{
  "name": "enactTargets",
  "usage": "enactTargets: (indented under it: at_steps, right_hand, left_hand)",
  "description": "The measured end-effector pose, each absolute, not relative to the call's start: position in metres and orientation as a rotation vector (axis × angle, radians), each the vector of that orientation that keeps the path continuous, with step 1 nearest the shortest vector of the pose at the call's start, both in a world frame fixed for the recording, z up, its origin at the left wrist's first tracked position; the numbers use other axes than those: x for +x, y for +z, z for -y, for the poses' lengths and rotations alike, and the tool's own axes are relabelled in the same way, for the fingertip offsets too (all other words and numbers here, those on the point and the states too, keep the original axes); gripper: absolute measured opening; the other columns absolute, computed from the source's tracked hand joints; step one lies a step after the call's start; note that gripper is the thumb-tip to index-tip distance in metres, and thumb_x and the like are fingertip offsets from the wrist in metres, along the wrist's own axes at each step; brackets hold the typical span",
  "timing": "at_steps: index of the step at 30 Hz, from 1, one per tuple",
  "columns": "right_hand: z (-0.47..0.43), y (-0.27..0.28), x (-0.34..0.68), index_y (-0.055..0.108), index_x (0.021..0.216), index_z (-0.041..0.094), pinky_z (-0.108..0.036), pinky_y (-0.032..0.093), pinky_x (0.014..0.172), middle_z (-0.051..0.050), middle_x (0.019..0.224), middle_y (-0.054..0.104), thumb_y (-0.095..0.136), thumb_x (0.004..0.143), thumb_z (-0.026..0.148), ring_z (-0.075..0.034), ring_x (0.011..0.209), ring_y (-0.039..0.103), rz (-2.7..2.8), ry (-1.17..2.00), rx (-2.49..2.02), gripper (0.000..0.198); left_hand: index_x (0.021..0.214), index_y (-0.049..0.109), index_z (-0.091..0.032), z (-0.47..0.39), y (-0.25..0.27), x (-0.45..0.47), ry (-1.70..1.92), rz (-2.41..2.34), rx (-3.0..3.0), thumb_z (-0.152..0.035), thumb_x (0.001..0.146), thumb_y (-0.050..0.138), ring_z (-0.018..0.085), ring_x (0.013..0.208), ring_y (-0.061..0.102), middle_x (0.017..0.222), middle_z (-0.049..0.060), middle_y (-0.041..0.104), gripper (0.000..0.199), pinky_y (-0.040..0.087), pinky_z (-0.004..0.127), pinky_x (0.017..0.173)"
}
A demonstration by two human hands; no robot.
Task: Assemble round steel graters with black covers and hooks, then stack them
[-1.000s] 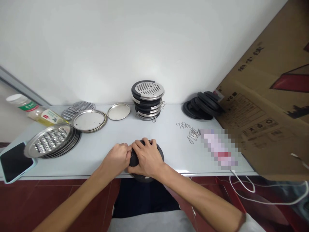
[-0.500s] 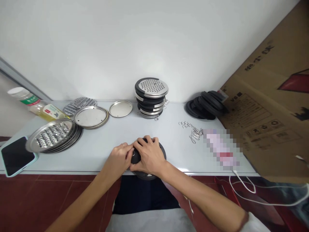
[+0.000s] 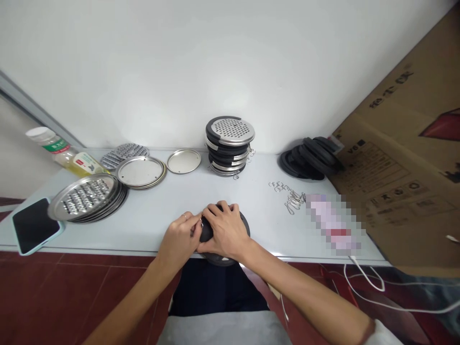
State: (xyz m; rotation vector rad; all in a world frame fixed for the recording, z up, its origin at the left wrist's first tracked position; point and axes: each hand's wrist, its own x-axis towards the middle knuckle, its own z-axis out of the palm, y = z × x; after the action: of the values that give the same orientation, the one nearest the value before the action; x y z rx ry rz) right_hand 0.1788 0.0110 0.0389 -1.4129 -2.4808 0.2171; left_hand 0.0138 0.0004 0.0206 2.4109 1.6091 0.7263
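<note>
At the table's front edge lies a round black-rimmed grater, mostly covered by my hands and jutting slightly over the edge. My right hand is wrapped over it, fingers curled across the far side and thumb at the near left. My left hand pinches a small metal ring at the grater's left side. Whether the ring passes through the black part is hidden by the fingers. Behind them stands a stack of similar round graters with black rims and small rings.
On the left are stacked grater plates, metal discs, a single disc, a bottle and a phone. To the right lie black rims, loose rings and clips, a blurred pink item and a cardboard box.
The view has shifted slightly, so everything on the table appears a little further right. Both hands keep their hold on the grater and ring; the left fingers have shifted only slightly.
</note>
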Motion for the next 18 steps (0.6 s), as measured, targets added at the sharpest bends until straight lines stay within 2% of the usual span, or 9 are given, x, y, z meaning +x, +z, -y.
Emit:
enactTargets:
  at_steps: [7, 13, 18]
  right_hand:
    - [-0.0113, 0.0402, 0.179, 0.057, 0.098, 0.021, -0.044, 0.033, 0.08, -0.008, 0.101, 0.066, 0.065, 0.069, 0.064, -0.03, 0.097, 0.051, 2.493, 0.233, -1.409, 0.053]
    - [-0.012, 0.0389, 0.1782, 0.057, 0.099, 0.02, -0.044, 0.033, 0.081, -0.008, 0.1, 0.066, 0.067, 0.067, 0.063, -0.031, 0.097, 0.051, 2.498, 0.221, -1.401, 0.055]
    - [-0.0114, 0.04, 0.1783, 0.057, 0.097, 0.019, -0.044, 0.034, 0.081, -0.009, 0.099, 0.066, 0.066, 0.068, 0.066, -0.031, 0.097, 0.051, 2.518, 0.218, -1.388, 0.056]
  left_hand:
    - [0.116, 0.066, -0.014, 0.0016, 0.0173, 0.0105, 0.712, -1.565, 2.415, -0.018, 0.096, 0.047, 0.015, 0.073, 0.063, 0.086, 0.004, 0.063, 0.028, 0.053, 0.027, 0.072]
    - [0.123, 0.063, -0.013, -0.0004, 0.0134, 0.0086, 0.614, -1.563, 2.514, -0.015, 0.095, 0.046, 0.018, 0.08, 0.063, 0.088, 0.006, 0.063, 0.033, 0.054, 0.03, 0.077]
    - [0.124, 0.062, -0.014, -0.0008, 0.0166, 0.0084, 0.495, -1.581, 2.624, -0.012, 0.093, 0.044, 0.018, 0.077, 0.062, 0.086, 0.006, 0.062, 0.035, 0.055, 0.029, 0.074]
